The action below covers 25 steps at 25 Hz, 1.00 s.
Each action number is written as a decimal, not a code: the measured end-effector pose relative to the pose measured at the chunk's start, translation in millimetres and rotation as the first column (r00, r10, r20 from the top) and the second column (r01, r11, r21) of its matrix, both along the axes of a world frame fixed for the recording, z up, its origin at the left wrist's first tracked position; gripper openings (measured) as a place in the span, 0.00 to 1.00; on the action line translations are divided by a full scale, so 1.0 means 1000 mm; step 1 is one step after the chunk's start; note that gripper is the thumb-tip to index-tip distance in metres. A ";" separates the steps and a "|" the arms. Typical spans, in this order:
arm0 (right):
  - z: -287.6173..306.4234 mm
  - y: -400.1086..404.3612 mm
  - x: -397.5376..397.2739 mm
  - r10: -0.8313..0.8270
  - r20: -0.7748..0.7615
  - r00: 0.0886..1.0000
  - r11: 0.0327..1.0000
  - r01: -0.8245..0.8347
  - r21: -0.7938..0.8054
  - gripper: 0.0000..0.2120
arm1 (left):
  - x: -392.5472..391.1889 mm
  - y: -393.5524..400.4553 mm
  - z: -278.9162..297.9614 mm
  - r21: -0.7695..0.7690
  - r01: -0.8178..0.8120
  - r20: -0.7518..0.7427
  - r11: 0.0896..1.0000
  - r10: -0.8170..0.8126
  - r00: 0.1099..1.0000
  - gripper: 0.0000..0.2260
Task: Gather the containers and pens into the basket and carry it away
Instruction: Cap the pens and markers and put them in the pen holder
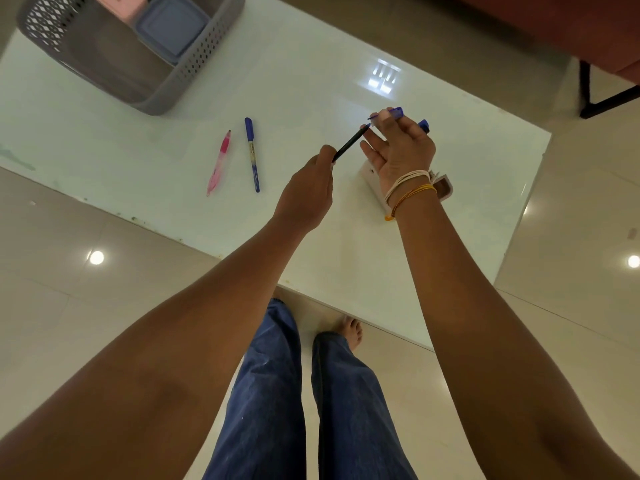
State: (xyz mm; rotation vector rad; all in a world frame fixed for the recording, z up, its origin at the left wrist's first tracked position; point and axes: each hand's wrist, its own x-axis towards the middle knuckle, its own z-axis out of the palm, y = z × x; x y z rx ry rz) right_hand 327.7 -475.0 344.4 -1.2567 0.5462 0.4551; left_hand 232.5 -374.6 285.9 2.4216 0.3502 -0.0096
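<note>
Nearest the camera, blue denim trouser legs (273,393) and a bare foot (349,332) stand on the pale tiled floor (69,323) at the near edge of the glossy white tabletop (311,81).

Above that tabletop, the left hand (306,194) has its grip closed on the near end of a slim black pen (348,145), which slants up and away toward the right hand (398,152). The right hand's grip is clamped on at least two blue pens (393,113); one pokes out past the fingertips and another blue end shows behind the knuckles. The black pen's far tip reaches the right hand's fingers. Cream and orange thread bands (410,188) circle the right wrist, and under that wrist a small white and pink box-like object (443,187) lies on the tabletop, mostly hidden.

Left of the left hand, two pens lie loose on the tabletop, near each other but apart: a blue-capped pen with a pale barrel (252,154) and, further left, a pink pen (219,163).

Beyond these, at the far left of the tabletop, sits the grey perforated plastic basket (194,64). Inside it, against its far right wall, rests a lavender square lidded container (171,27), with a pink container (119,5) just beside it at the frame's edge.
</note>
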 end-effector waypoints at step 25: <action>-0.003 0.010 0.005 0.119 0.146 0.982 0.987 -0.101 -0.127 0.08 | 0.015 0.015 0.007 0.057 0.033 0.076 0.998 -0.037 0.996 0.09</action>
